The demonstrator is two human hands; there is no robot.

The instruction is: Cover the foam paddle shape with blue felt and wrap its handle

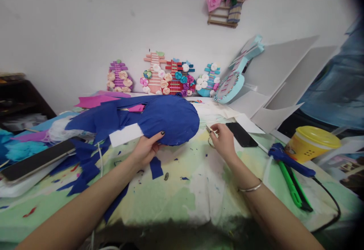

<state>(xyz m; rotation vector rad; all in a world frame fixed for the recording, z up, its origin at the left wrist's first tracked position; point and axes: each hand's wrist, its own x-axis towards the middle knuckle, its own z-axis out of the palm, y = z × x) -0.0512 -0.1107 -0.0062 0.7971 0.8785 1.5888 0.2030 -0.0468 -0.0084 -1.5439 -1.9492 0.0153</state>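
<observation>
A rounded blue piece covered in crinkled material (173,119) is held up over the table. My left hand (147,149) grips its lower edge, thumb on top and fingers underneath. Beside that hand a white rectangular strip (126,134) sticks out to the left. My right hand (223,140) is closed around something small, with a pale tip and a metal ring showing; it looks like scissors, partly hidden by the fingers. A gap separates this hand from the blue piece. Blue scraps (156,167) lie on the stained cloth below.
A black phone (242,134) lies right of my right hand. Farther right are a blue glue gun (294,161), a green cutter (292,187) and a yellow-lidded tub (314,142). Another phone (40,159) lies left. Flower-decorated guitar shapes (174,77) stand along the wall.
</observation>
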